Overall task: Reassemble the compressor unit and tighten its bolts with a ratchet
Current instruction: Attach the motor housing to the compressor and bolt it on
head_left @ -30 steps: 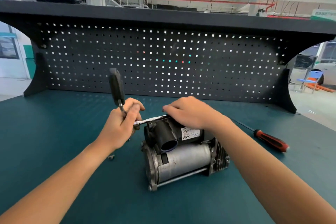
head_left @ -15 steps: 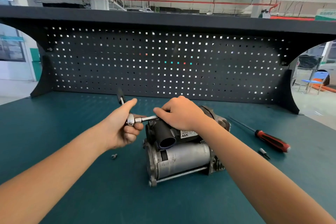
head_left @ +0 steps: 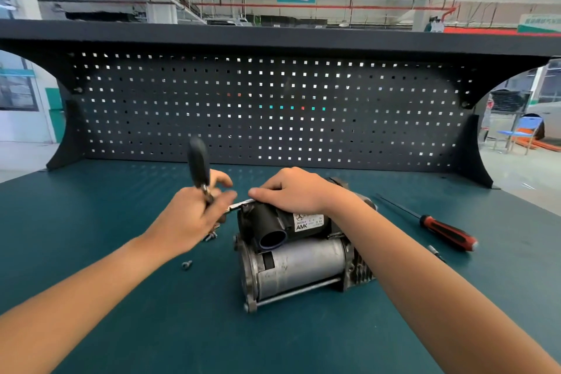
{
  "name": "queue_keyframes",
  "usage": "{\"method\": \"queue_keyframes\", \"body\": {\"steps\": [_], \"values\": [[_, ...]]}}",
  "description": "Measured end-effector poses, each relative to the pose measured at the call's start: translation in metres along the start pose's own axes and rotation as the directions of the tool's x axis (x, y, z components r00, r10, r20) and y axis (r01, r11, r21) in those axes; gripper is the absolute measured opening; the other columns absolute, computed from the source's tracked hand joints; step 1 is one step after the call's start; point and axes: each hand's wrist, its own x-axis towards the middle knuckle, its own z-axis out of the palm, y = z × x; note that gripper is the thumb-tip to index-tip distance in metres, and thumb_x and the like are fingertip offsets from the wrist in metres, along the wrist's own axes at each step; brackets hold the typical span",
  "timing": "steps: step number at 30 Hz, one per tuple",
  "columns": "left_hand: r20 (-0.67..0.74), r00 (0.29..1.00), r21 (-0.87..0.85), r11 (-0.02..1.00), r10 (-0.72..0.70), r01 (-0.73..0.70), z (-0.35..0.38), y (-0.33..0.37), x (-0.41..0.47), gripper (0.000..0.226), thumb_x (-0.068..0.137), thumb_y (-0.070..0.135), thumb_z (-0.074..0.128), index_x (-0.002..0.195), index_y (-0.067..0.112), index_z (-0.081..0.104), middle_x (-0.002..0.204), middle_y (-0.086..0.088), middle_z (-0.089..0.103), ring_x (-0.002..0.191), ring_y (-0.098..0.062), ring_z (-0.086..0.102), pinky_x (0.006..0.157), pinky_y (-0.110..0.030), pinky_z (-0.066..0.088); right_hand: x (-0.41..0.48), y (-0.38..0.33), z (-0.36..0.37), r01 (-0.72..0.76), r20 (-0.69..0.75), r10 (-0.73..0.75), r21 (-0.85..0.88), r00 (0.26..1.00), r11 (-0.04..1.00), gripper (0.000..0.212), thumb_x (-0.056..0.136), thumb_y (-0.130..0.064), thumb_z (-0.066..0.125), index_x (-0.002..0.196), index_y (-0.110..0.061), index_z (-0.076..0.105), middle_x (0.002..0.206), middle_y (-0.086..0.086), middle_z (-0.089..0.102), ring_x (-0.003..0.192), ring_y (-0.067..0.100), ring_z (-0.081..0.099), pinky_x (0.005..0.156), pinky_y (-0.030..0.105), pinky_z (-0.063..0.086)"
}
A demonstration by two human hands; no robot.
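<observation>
Bolt tightening at the upper left corner of the compressor.

The compressor lies on its side at the middle of the desk, metal cylinder toward the viewer, black housing on top. The left hand grips the ratchet close to its head, handle upright; a slim extension runs from it to the housing corner. The right hand lies over the housing, fingers curled on it, holding the unit down. The unit looks heavy and rigid, and the round cylinder may roll under torque, so brace it from above. Take hold at the housing or finned end, not the plastic port. A loose bolt lies near the left forearm, and a screwdriver to the right.
</observation>
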Motion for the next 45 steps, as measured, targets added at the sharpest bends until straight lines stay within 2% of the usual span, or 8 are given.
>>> {"method": "queue_keyframes", "body": {"steps": [6, 15, 20, 23, 28, 35, 39, 45], "values": [[0.422, 0.591, -0.642, 0.233, -0.687, 0.730, 0.002, 0.001, 0.019, 0.044, 0.092, 0.050, 0.042, 0.081, 0.007, 0.047, 0.043, -0.004, 0.051, 0.026, -0.003, 0.033, 0.028, -0.009, 0.031, 0.000, 0.000, 0.004, 0.020, -0.090, -0.020, 0.005, 0.996, 1.000, 0.052, 0.092, -0.049, 0.045, 0.053, -0.015, 0.040, 0.049, -0.002, 0.038, 0.051, 0.013, 0.039, 0.057, 0.028, 0.035], [-0.067, 0.993, -0.143, 0.985, -0.102, 0.091, -0.002, -0.006, -0.002, 0.008, 0.093, 0.032, 0.049, 0.088, 0.026, 0.045, 0.080, -0.007, 0.060, 0.050, -0.005, 0.059, 0.052, -0.020, 0.048, 0.006, 0.001, 0.002, -0.018, -0.079, 0.020, 0.021, 0.997, 1.000, 0.051, 0.093, -0.044, 0.046, 0.051, -0.016, 0.036, 0.048, -0.001, 0.035, 0.051, 0.017, 0.036, 0.052, 0.025, 0.032], [0.022, 0.986, 0.225, 0.960, 0.163, -0.164, -0.011, -0.008, -0.011, 0.039, 0.084, 0.068, 0.033, 0.084, 0.031, 0.045, 0.074, 0.007, 0.063, 0.063, -0.015, 0.063, 0.065, -0.030, 0.047, 0.003, -0.001, 0.004, -0.021, -0.066, 0.020, -0.029, 0.998, 0.999, 0.052, 0.094, -0.046, 0.041, 0.052, -0.015, 0.034, 0.050, -0.002, 0.039, 0.052, 0.015, 0.040, 0.053, 0.026, 0.032], [-0.124, 0.975, -0.149, 0.975, -0.183, 0.164, 0.002, 0.003, 0.004, 0.016, 0.096, 0.035, 0.040, 0.084, 0.024, 0.043, 0.052, 0.004, 0.059, 0.040, -0.008, 0.055, 0.044, -0.018, 0.044, 0.002, 0.000, 0.005, -0.005, -0.094, 0.001, -0.037, 0.996, 0.999, 0.053, 0.093, -0.046, 0.041, 0.051, -0.015, 0.036, 0.049, -0.002, 0.040, 0.052, 0.015, 0.042, 0.052, 0.027, 0.032], [0.465, 0.551, -0.600, 0.212, -0.693, 0.772, 0.001, 0.005, 0.019, 0.038, 0.098, 0.036, 0.039, 0.074, 0.007, 0.043, 0.038, -0.003, 0.046, 0.022, -0.005, 0.035, 0.023, -0.011, 0.030, 0.003, -0.002, 0.006, 0.003, -0.117, -0.008, -0.041, 0.993, 0.999, 0.054, 0.093, -0.043, 0.042, 0.049, -0.016, 0.029, 0.046, -0.001, 0.032, 0.048, 0.017, 0.035, 0.050, 0.027, 0.029], [-0.084, 0.977, -0.297, 0.941, -0.195, 0.162, 0.006, -0.016, 0.004, 0.012, 0.095, 0.027, 0.047, 0.089, 0.018, 0.050, 0.058, 0.008, 0.064, 0.048, 0.000, 0.058, 0.047, -0.008, 0.041, 0.008, -0.002, 0.003, -0.031, -0.022, 0.030, -0.035, 0.999, 0.999, 0.050, 0.093, -0.042, 0.042, 0.051, -0.017, 0.029, 0.049, -0.001, 0.034, 0.051, 0.017, 0.036, 0.052, 0.028, 0.030], [0.192, 0.917, 0.291, 0.872, 0.351, -0.394, -0.005, -0.041, -0.001, 0.037, 0.088, 0.063, 0.035, 0.093, 0.029, 0.047, 0.093, 0.016, 0.050, 0.075, -0.010, 0.052, 0.065, -0.013, 0.039, 0.009, -0.002, 0.002, -0.048, 0.006, 0.048, -0.026, 0.999, 0.999, 0.049, 0.094, -0.043, 0.040, 0.053, -0.016, 0.033, 0.053, -0.001, 0.039, 0.053, 0.015, 0.039, 0.053, 0.028, 0.029], [-0.098, 0.929, -0.330, 0.892, -0.357, 0.308, 0.010, -0.010, 0.009, 0.019, 0.096, 0.037, 0.040, 0.092, 0.022, 0.050, 0.051, -0.004, 0.058, 0.038, -0.008, 0.049, 0.039, -0.014, 0.040, 0.007, -0.002, 0.005, -0.037, -0.062, 0.035, -0.040, 0.997, 0.999, 0.052, 0.094, -0.046, 0.039, 0.052, -0.016, 0.031, 0.050, -0.002, 0.039, 0.052, 0.015, 0.040, 0.053, 0.027, 0.029]]}}
